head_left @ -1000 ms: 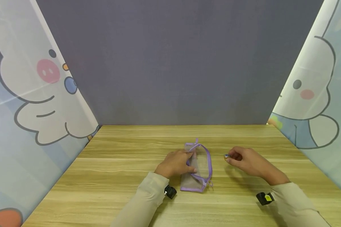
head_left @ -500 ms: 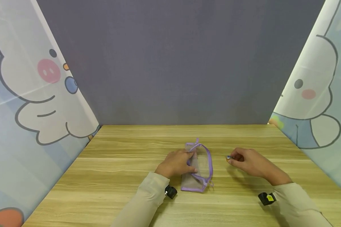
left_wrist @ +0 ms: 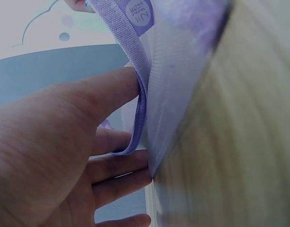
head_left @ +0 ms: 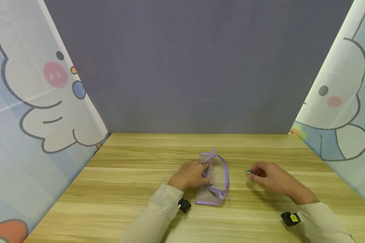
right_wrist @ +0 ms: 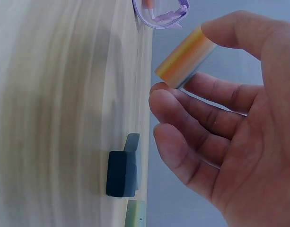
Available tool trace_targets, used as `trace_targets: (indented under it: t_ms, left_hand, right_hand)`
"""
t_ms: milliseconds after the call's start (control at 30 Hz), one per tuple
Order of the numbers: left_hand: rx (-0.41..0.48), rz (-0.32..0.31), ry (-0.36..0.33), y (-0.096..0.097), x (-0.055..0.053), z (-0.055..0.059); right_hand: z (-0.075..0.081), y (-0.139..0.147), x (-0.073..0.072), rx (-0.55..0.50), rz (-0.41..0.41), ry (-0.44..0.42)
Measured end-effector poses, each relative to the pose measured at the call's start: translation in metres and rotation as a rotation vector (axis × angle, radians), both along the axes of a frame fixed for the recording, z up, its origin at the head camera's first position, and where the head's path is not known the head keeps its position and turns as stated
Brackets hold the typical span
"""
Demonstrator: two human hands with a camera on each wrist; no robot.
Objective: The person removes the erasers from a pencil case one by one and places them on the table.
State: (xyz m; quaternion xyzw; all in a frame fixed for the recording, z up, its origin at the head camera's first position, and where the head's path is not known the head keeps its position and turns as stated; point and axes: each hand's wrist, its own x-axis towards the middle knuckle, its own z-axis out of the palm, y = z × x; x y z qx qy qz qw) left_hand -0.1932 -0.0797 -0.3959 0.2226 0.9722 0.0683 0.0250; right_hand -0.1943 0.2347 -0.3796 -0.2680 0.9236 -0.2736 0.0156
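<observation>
A translucent purple-edged zip pouch (head_left: pixel 205 197) lies on the table with its mouth spread wide toward the right. My left hand (head_left: pixel 190 174) holds its near-left rim in the head view. Up close in the left wrist view, the zip band (left_wrist: pixel 141 106) runs between the thumb and the fingers. To the right, my right hand (head_left: pixel 272 177) pinches a small orange-and-yellow block (right_wrist: pixel 185 56), its shape like an eraser, between thumb and fingertips. The block hangs apart from the pouch, above the table. A pinkish item (right_wrist: pixel 147 4) shows through the pouch mesh.
In the right wrist view a dark blocky thing (right_wrist: pixel 121 174) stands on the wooden table (head_left: pixel 124 189), with a yellow-green one (right_wrist: pixel 135 213) beside it. A grey panel (head_left: pixel 194 67) rises behind the table, and cartoon-printed curtains (head_left: pixel 57 128) flank both sides.
My right hand has drifted slightly right and toward me with the small block, away from the pouch. The left hand keeps its hold; the head view has shifted a little.
</observation>
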Motion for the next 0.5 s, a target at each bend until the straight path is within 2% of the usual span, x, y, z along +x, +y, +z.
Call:
trace_targets:
  t_ms: [267, 500]
  left_hand:
    - [0.012, 0.007, -0.019, -0.0008, -0.0013, -0.0007]
    - [-0.002, -0.010, 0.014, -0.0024, -0.0008, -0.0018]
  right_hand:
    - [-0.0028, 0.0051, 0.0010, 0.015, -0.007, 0.009]
    - [-0.0057, 0.0082, 0.0034, 0.016, -0.027, -0.005]
